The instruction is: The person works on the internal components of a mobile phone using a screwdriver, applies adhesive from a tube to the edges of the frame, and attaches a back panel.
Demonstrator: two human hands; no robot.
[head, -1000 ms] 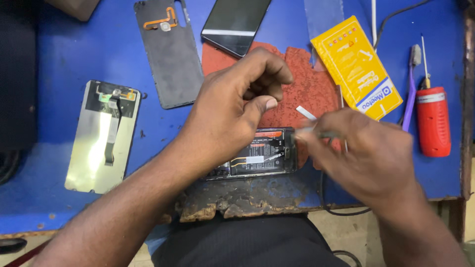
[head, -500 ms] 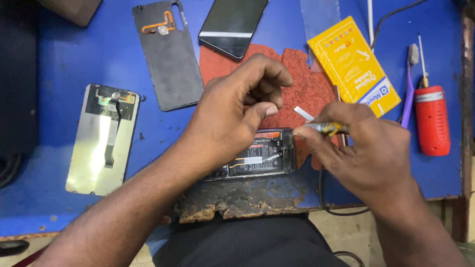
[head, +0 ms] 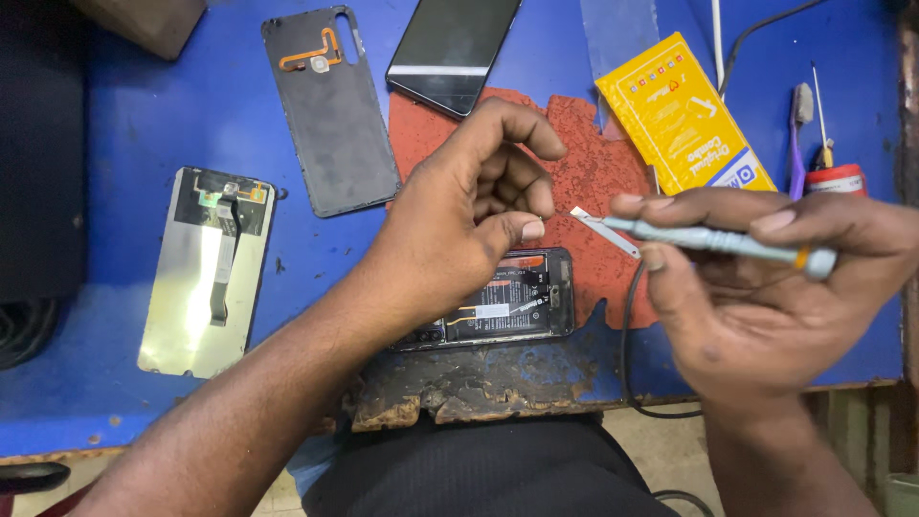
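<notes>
An opened phone (head: 507,306) with its insides showing lies on the blue table's near edge, partly on a red mat (head: 593,163). My left hand (head: 450,230) hovers over the phone's left part, fingers curled towards the thumb; nothing shows between them. My right hand (head: 766,306) grips a grey screwdriver (head: 718,239) with an orange ring, held level and pointing left. Its tip lies close to my left thumb, by a small white strip (head: 603,230) on the mat.
A dark back cover (head: 330,115) and a detached screen panel (head: 206,273) lie to the left. Another dark phone (head: 455,48), a yellow packet (head: 680,115), a purple brush (head: 797,144) and a red-handled tool (head: 833,172) lie at the back. A black cable (head: 627,335) runs off the worn front edge.
My right hand has drawn back to the right and turned the screwdriver level, so its whole shaft shows. My left hand has stayed over the phone.
</notes>
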